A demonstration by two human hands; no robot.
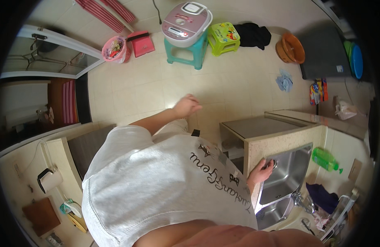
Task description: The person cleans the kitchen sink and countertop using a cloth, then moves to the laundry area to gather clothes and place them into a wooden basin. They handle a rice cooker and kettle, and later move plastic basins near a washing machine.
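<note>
My left hand (187, 106) hangs in the air ahead of my body, above the tiled floor (140, 89). Its fingers are loosely bent, with the thumb apart, and I see nothing in them. At the front rim of a stainless steel sink (288, 173), my right hand (260, 173) reaches over the edge, fingertips beside a round drain fitting (274, 163). Something dark shows between its thumb and fingers; whether it is held is unclear. A smaller basin (274, 213) adjoins the sink, with a faucet (298, 199) behind. A green pump bottle (325, 159) lies in view beyond the large basin.
A rice cooker (186, 26) sits on a teal stool (186, 55). Beside it are a green stool (224, 38) and black cloth (253, 35). A pink bin (115, 51), dustpan (143, 45), orange basins (290, 49) and crumpled blue cloth (284, 81) are on the floor.
</note>
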